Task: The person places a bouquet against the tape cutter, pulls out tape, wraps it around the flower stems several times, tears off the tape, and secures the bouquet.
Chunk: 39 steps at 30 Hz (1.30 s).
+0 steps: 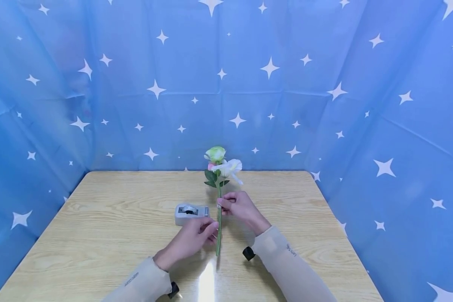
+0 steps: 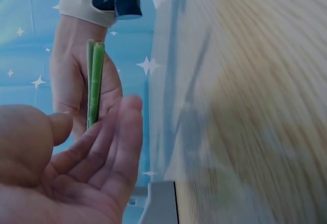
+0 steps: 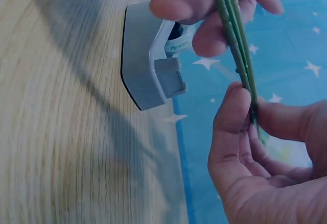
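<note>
In the head view, several artificial flowers on long green stems (image 1: pixel 219 218) are held above the table: a pale green bloom (image 1: pixel 216 154), a white flower (image 1: pixel 230 167) and a bit of pink behind. My right hand (image 1: pixel 239 205) grips the stems partway down, thumb and index finger pinching them in the right wrist view. Lower down, my left hand (image 1: pixel 198 235) is beside the stems. Its fingers are fairly straight against them in the left wrist view, with the thumb apart. A grey tape dispenser (image 1: pixel 192 213) with a tape roll stands just behind the left hand.
The wooden table (image 1: pixel 128 201) spreads out around the hands. Blue cloth (image 1: pixel 196 105) with white stars hangs behind it and along both sides. A small black device (image 1: pixel 248 253) sits under the right wrist.
</note>
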Each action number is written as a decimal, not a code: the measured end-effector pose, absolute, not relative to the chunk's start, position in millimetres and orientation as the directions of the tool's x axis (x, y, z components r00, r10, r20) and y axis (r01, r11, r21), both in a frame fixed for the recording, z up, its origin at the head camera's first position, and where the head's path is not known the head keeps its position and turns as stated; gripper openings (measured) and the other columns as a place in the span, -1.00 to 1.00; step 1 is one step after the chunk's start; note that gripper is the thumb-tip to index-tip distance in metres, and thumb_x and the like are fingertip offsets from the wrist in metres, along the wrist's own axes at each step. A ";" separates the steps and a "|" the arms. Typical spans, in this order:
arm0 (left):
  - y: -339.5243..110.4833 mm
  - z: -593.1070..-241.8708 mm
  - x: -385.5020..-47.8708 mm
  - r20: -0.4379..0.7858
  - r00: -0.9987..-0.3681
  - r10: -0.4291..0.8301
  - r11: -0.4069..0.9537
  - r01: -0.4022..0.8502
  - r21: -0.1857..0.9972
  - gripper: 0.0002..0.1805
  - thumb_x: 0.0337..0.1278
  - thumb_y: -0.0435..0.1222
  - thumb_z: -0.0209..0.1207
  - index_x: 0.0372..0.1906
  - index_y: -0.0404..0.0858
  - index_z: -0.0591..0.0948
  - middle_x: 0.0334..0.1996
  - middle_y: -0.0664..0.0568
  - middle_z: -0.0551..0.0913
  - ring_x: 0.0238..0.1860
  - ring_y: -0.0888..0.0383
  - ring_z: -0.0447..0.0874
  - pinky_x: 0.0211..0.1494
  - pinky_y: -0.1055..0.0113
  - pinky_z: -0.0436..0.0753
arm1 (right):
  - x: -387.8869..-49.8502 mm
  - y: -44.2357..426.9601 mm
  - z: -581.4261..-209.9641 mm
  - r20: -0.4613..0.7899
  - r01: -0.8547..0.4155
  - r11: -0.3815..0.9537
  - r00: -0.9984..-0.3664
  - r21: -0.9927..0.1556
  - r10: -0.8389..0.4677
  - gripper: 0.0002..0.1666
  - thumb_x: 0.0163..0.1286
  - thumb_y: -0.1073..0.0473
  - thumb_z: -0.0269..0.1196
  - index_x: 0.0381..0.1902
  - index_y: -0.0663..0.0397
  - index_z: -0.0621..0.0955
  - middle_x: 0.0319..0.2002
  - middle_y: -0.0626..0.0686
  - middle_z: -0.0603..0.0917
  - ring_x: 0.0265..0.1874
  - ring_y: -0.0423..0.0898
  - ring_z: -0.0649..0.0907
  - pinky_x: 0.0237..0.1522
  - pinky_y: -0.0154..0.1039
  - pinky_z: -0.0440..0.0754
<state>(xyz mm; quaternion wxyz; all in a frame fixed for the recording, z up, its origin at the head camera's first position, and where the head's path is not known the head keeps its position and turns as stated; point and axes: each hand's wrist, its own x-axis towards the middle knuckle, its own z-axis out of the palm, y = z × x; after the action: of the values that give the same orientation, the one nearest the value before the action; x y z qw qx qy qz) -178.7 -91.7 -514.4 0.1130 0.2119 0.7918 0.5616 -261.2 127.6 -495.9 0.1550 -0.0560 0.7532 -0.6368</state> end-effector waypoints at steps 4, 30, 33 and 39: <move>-88.9 -515.1 -182.1 -0.014 -0.871 0.491 0.214 0.106 0.971 -0.62 0.93 -0.22 0.12 0.22 -0.49 0.75 -0.05 -0.26 0.93 -0.09 -0.04 0.98 0.07 0.18 0.99 | -260.6 127.8 -495.9 -0.165 0.112 0.191 -0.944 -0.975 -0.287 -0.62 0.77 0.20 0.40 0.23 0.49 0.75 -0.20 0.07 0.89 -0.31 -0.20 0.81 -0.05 -0.32 0.92; -84.6 -511.0 -179.4 -0.061 -0.904 0.423 0.226 0.040 0.973 -0.73 0.75 -0.31 0.33 0.12 -0.48 0.86 -0.16 -0.31 0.95 -0.35 0.25 0.87 -0.17 0.23 0.97 | -259.5 127.3 -496.8 -0.151 0.096 0.188 -0.940 -0.978 -0.307 -0.52 0.80 0.06 0.38 0.25 0.47 0.78 -0.08 0.14 0.89 -0.22 -0.17 0.85 0.09 -0.20 0.96; -83.8 -508.9 -178.2 -0.054 -0.913 0.404 0.262 0.059 0.963 -0.74 0.73 -0.30 0.35 0.09 -0.45 0.88 -0.19 -0.27 0.96 -0.37 0.19 0.88 -0.22 0.24 0.95 | -257.4 126.5 -494.7 -0.143 0.084 0.198 -0.942 -0.977 -0.304 -0.52 0.80 0.05 0.39 0.24 0.46 0.78 -0.05 0.17 0.89 -0.21 -0.18 0.86 0.06 -0.21 0.96; -82.7 -508.3 -177.1 0.001 -0.930 0.367 0.333 0.133 0.934 -0.78 0.70 -0.30 0.39 -0.05 -0.40 0.91 -0.28 -0.19 0.95 -0.37 -0.12 0.95 -0.33 0.16 0.93 | -252.2 124.0 -489.2 -0.133 0.064 0.226 -0.943 -0.972 -0.306 -0.59 0.77 0.06 0.42 0.19 0.37 0.80 -0.08 0.20 0.89 -0.24 -0.12 0.87 0.05 -0.11 0.98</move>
<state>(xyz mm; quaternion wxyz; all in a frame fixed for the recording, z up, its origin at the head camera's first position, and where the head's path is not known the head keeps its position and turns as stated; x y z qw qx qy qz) -177.1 -82.7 -508.3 0.1052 0.1544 0.8095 0.5565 -252.2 124.0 -489.2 0.1498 -0.0785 0.7684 -0.6172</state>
